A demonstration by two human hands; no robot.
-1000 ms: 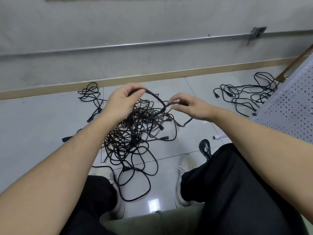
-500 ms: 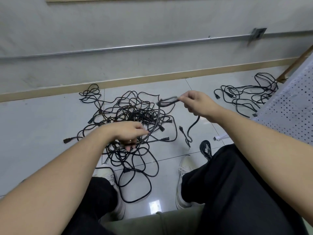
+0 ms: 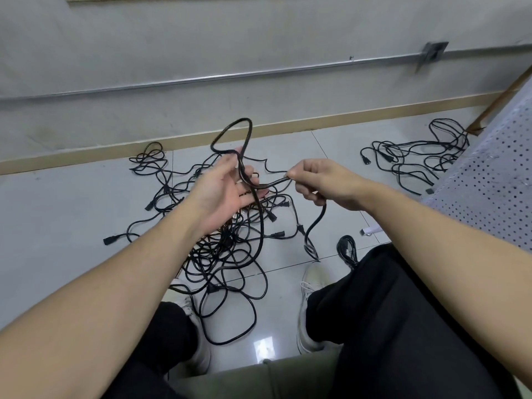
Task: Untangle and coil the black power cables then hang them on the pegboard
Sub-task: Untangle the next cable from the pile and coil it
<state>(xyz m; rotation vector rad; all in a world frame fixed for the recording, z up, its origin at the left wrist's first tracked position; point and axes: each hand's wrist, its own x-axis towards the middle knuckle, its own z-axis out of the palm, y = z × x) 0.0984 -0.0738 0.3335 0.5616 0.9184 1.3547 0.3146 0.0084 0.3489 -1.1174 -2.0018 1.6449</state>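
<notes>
Fingers [image 3: 296,174] of the right hand [image 3: 325,184] were curled and pinched tight on one black cable [image 3: 260,226], with its plug end [image 3: 311,249] dangling below that hand, just above the floor [image 3: 57,214]. The left hand [image 3: 227,191] lay palm-up and mostly open, fingers relaxed, the same cable draped across the palm and rising in a loose loop [image 3: 230,133] above it (whether the thumb pressed on it could not be told). From the left palm the cable ran down into the big tangle of cables [image 3: 218,249] on the floor between the person's shoes. A second, smaller heap of cables [image 3: 414,156] lay well apart to the right, near the foot of the pegboard [image 3: 489,182], and one small bundle [image 3: 348,250] sat just beside the right knee.

Judging from this, the step in hand was drawing one cable free and starting its first coil; nothing hung on the pegboard where it showed. The risk looked plain enough: the far end was buried in the tangle, so a hard pull could cinch a knot tighter or drag the whole heap along. With the left hand so slack, the loop could slide off the palm and fall back into the heap. The swinging plug could also snag a floor strand.
</notes>
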